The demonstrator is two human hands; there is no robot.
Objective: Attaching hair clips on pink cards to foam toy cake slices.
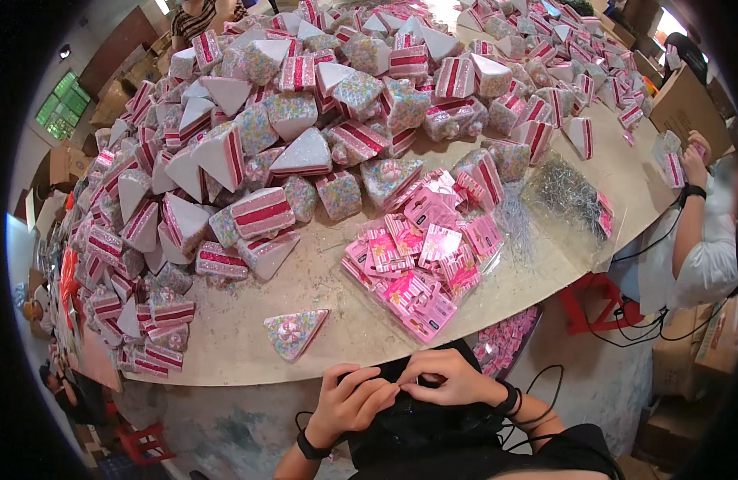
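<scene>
Over my dark-clad lap, just off the table's near edge, my left hand [353, 402] and my right hand [455, 379] meet fingertip to fingertip. Both are closed in a pinch, and whatever lies between them is too small to make out. Ahead of them on the table, one decorative cake slice [293, 333] with pastel sprinkles and a pink rosette lies apart from the others. To its right, close beyond my hands, pink printed tags [413, 298] are heaped on clear plastic. A large pile of similar cake slices [261, 216] covers the table's far and left parts.
The wooden table [217, 340] curves around me. Clear plastic with thin silvery strands [562, 200] lies right of the tags. Below the edge is a container of pink pieces [509, 340]. At right, another person's hand [693, 160] is near a cake slice, above a red stool [597, 300].
</scene>
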